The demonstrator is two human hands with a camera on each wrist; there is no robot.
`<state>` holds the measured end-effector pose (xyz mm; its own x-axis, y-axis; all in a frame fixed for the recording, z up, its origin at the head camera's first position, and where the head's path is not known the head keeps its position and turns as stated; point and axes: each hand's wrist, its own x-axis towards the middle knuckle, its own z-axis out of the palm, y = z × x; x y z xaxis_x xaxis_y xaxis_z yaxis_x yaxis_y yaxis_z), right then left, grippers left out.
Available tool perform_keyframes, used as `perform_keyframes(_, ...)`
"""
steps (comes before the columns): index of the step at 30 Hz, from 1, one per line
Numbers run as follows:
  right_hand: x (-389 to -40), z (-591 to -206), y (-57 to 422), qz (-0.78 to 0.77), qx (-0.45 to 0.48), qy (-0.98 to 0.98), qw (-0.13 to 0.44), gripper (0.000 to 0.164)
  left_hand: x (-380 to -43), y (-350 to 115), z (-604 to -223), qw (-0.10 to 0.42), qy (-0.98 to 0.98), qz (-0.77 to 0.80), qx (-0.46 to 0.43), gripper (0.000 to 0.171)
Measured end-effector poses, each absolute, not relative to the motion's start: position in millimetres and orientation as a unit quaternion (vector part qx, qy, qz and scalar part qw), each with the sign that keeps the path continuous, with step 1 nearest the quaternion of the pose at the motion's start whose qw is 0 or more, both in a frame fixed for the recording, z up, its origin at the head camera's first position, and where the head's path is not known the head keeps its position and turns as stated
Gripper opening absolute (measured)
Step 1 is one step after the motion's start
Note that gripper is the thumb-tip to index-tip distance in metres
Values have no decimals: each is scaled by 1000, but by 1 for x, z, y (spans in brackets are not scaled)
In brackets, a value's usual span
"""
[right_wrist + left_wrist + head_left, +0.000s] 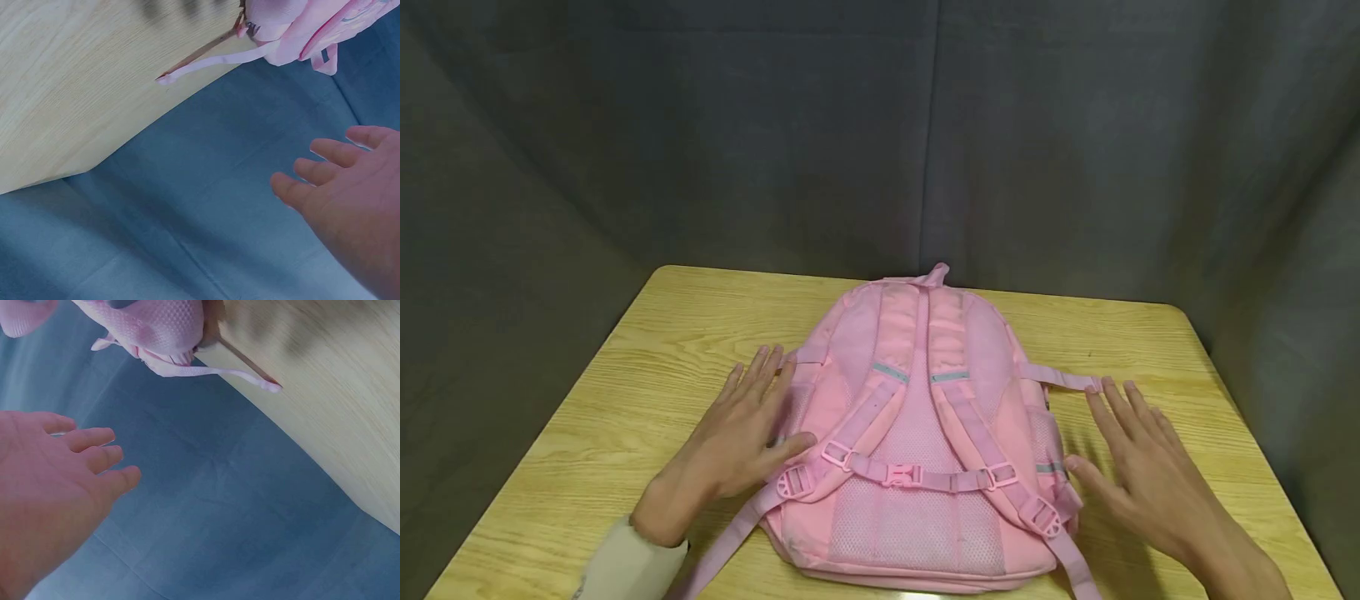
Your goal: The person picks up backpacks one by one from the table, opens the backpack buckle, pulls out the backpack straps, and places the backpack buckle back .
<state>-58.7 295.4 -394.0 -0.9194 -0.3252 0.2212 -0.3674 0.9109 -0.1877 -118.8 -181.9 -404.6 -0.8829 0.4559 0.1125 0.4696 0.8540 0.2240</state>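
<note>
**Left hand (pixel 737 437) and right hand (pixel 1146 471) on either side of a pink backpack (pixel 917 425)**

To the left of the backpack: left hand, back toward the head camera, fingers straight and slightly parted, with hold of nothing; thumb pointing in over the near left edge. Cannot tell whether thumb and fabric touch. On that wrist, a pale sleeve (pixel 632 567).

To the right of the backpack: right hand, fingers likewise straight and parted, equally without hold of anything; thumb just beside the right side pocket (pixel 1047 437).

Between hands and backpack, in the way: right side strap (pixel 1063 379), out from the right flank as far as the index fingertip, contact unclear; left side strap (pixel 808 360), out from the left flank, partly hidden by the left fingers. Farther down, left webbing (pixel 722 546) from the backpack's lower left, close along the left forearm, and right webbing (pixel 1075 571) past the lower right corner.

On the backpack, back panel in full view: two shoulder straps (pixel 897 333) with grey bands, bridged by a chest strap (pixel 949 482) with its buckle (pixel 901 475) fastened. At the far end, a loop handle (pixel 937 273).

Under the backpack and out to both sides, a wood-grained bench (pixel 602 433). Beyond the backpack, and around left and right, a dark curtain (pixel 760 150), bluish in both wrist views.
</note>
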Motion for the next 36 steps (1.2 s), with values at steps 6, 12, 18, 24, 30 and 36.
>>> perform_keyframes(6,-59,-392,287,117,189,-971,89,82,-118,-176,-406,30,-961,-122,-248,98)
perform_keyframes(12,-62,-391,275,114,204,-967,103,84,-116,-172,-408,31,-958,-116,-259,97)
perform_keyframes(18,-62,-391,270,113,213,-965,107,82,-115,-165,-410,32,-956,-118,-268,96)
perform_keyframes(24,-62,-390,264,119,216,-964,100,82,-113,-160,-410,41,-954,-125,-271,97)
perform_keyframes(30,-62,-388,256,127,219,-963,90,82,-112,-152,-412,39,-949,-129,-286,97)
perform_keyframes(36,-63,-387,245,138,234,-958,93,82,-109,-144,-414,43,-943,-124,-305,95)
